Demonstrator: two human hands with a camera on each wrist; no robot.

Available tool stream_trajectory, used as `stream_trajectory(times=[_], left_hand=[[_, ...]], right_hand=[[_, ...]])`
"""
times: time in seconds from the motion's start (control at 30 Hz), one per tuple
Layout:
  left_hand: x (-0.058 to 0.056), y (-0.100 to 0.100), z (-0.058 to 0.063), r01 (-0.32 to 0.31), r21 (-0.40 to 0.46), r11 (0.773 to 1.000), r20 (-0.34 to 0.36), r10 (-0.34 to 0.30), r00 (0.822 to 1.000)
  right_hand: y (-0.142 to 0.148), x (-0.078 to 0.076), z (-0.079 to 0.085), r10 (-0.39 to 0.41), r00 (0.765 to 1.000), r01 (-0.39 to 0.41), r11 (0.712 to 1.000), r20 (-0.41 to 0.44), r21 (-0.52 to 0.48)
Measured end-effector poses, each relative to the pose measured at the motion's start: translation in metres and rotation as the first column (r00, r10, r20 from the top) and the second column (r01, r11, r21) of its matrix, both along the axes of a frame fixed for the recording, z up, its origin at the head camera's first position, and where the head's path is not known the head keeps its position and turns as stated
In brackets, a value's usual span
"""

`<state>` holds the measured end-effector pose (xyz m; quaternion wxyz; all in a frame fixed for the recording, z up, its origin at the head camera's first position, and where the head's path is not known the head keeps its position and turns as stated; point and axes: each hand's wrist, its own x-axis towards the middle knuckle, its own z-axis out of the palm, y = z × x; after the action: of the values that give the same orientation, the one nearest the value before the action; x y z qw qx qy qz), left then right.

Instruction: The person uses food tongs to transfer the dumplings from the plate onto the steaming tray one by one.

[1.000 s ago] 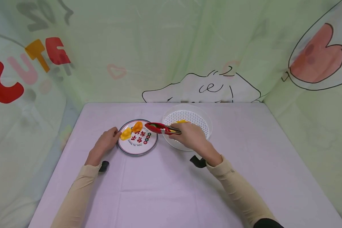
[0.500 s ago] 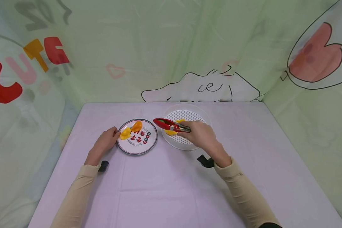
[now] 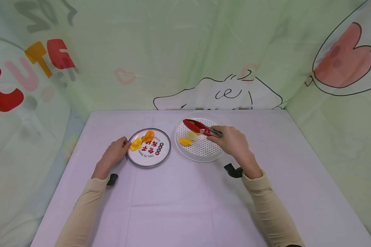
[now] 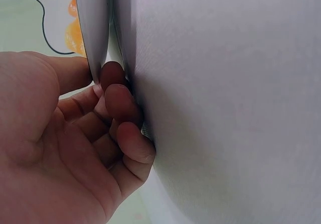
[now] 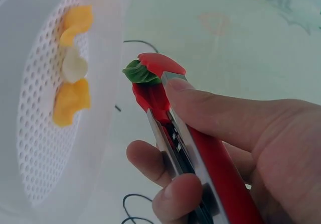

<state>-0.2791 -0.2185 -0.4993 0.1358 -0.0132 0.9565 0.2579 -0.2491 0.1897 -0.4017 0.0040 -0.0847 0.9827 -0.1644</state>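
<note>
My left hand (image 3: 115, 151) pinches the left rim of a white plate (image 3: 148, 160) with red lettering, thumb above and fingers beneath. A yellow piece (image 3: 136, 144) and an orange piece (image 3: 148, 136) lie on that plate. In my right hand (image 3: 233, 140) I grip red tongs (image 5: 200, 148) with metal arms. Their tips hold a small green leafy piece (image 5: 140, 73). The tongs hang over a white perforated basket (image 3: 201, 158). Inside it are a yellow piece (image 3: 185, 141), a pale piece (image 5: 74, 66) and another yellow piece (image 5: 75, 18).
A table with a pale lilac cloth (image 3: 173, 206) carries the plate and, to its right, the basket near the back edge. Green printed curtains (image 3: 185, 51) stand behind and at both sides. Black camera mounts (image 3: 233, 170) hang at my wrists.
My right hand has moved right and slightly back with the tongs, from beside the plate to over the basket, uncovering pieces in it. The left hand stays at the plate.
</note>
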Motion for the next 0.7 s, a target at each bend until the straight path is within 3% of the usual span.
stream_trajectory(times=[0.4, 0.7], left_hand=[[-0.002, 0.0, -0.001, 0.001, -0.008, 1.0, 0.006, -0.001, 1.0], [-0.001, -0.002, -0.004, 0.007, -0.011, 1.0, -0.01, -0.007, 1.0]], right_hand=[[0.027, -0.005, -0.013, -0.108, 0.994, 0.109, 0.994, -0.012, 0.031], [0.036, -0.009, -0.019, -0.172, 0.985, 0.17, 0.984, 0.026, 0.059]])
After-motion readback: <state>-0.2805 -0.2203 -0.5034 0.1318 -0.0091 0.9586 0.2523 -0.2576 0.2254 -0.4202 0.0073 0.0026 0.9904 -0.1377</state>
